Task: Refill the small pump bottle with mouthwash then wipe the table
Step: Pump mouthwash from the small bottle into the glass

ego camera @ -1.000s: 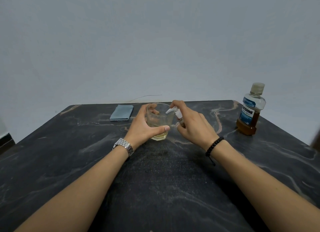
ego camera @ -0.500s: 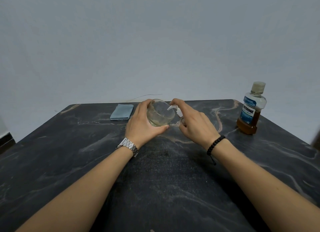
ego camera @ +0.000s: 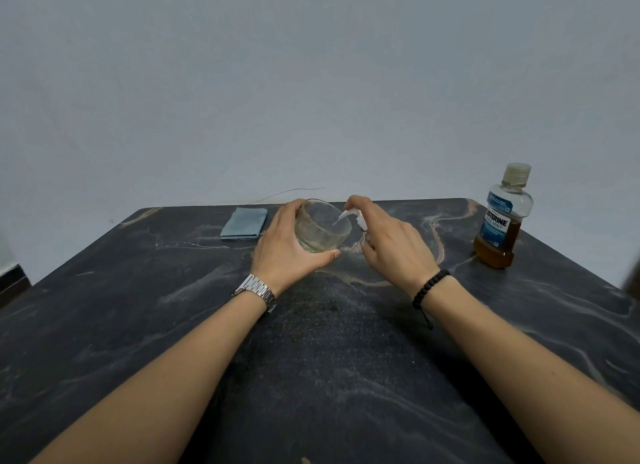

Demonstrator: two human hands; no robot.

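Observation:
My left hand point(ego camera: 282, 248) grips a clear glass point(ego camera: 322, 229) holding a little pale yellow liquid, tilted with its mouth toward the right. My right hand point(ego camera: 394, 247) is wrapped round the small pump bottle point(ego camera: 358, 219); only its white pump head shows, and its nozzle points into the glass's mouth. The bottle's body is hidden behind my fingers. A Listerine mouthwash bottle point(ego camera: 502, 221) with amber liquid and its cap on stands at the table's far right. A folded blue cloth point(ego camera: 244, 222) lies at the back, left of the glass.
The dark marble table point(ego camera: 311, 359) ends just behind my hands against a plain grey wall. A thin wire point(ego camera: 294, 191) runs along the wall at the table's back edge. A dark object point(ego camera: 632, 283) shows at the right frame edge.
My left hand has lifted the glass off the table and tilted its mouth toward the pump nozzle. My right hand has stayed on the pump bottle.

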